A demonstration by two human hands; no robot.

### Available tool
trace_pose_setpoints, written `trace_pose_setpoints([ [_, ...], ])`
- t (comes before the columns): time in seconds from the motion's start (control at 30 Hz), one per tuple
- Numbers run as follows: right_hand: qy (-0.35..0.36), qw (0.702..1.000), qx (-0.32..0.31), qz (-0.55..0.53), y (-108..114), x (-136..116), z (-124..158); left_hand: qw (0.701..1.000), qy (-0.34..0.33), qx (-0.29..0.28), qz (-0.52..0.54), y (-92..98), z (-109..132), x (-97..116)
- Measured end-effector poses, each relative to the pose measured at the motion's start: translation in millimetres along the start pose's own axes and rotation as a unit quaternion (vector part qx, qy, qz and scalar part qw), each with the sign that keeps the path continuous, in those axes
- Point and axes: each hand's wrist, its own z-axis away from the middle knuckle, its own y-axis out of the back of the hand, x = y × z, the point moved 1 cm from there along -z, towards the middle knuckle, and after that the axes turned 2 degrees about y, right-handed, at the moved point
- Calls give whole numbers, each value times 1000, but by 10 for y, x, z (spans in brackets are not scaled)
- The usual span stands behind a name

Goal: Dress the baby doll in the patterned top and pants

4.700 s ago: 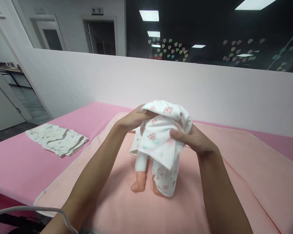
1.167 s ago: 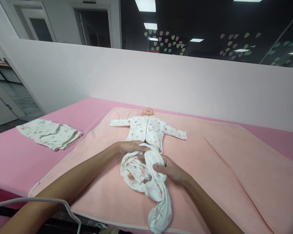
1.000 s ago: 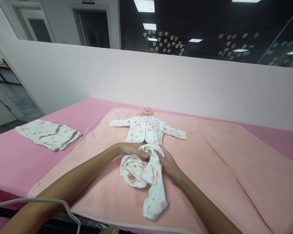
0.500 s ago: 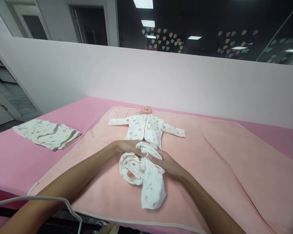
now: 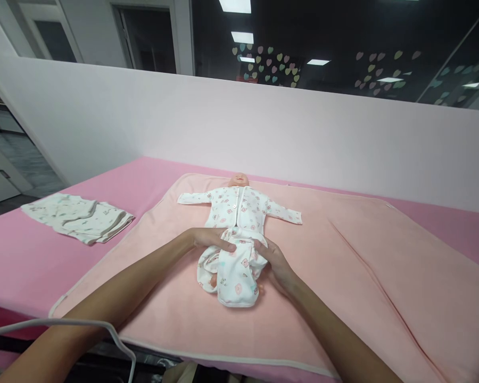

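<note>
Doll, one, face up on one peach blanket. Printed jacket, one, two sleeves outstretched. Printed trousers, one pair, bunched over the doll's lower body. Hands, two: left hand and right hand, each gripping the waist, thumb on top, other fingers mostly hidden. Folded cloth pile, one, leftward.

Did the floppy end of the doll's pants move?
Yes. The floppy end of the doll's pants moved up toward the printed shirt, away from the peach blanket's near edge, where it reached about a second ago.
</note>
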Motion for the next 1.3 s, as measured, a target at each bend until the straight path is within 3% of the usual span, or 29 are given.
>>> trace_pose_setpoints([
  [0.17, -98, 970, -204, 84, 47, -138, 111, 1000, -1, 1, 5, -12, -1, -15],
  [0.23, -95, 960, -234, 119, 44, -181, 137, 1000, 11, -23, -18, -28, 11, 3],
  [0.33, -55, 974, -185, 118, 27, -163, 122, 998, 9, -40, -44, -27, 38, 24],
  [0.43, -26, 992, -100, 72, 13, -82, 79, 999, -12, -11, -36, 8, 48, 5],
  [0.5, -38, 994, -85, 64, 11, -53, 67, 1000, -15, 12, -24, 21, 39, -19],
  [0.57, -72, 988, -115, 79, 20, -71, 81, 1000, -7, 26, -13, 8, 21, -33],
  [0.67, -123, 963, -210, 112, 49, -154, 127, 999, 11, 46, -3, -58, -6, -14],
  [0.73, -123, 955, -244, 115, 60, -193, 145, 999, 23, 44, -11, -111, -11, 24],
  [0.97, -29, 997, -67, 14, 0, -73, 76, 998, 3, -21, -62, -135, 23, 89],
  [1.07, -64, 991, -108, 50, 16, -66, 78, 999, -18, -21, -45, -108, 9, 27],
  [1.2, -99, 949, -272, 122, 79, -150, 120, 998, -36, 13, -54, -119, -21, -27],
  [1.23, -93, 945, -288, 123, 88, -165, 127, 997, -37, 24, -59, -128, -23, -25],
  [1.3, -74, 956, -261, 114, 91, -167, 130, 998, -27, 24, -58, -149, -20, -5],
])
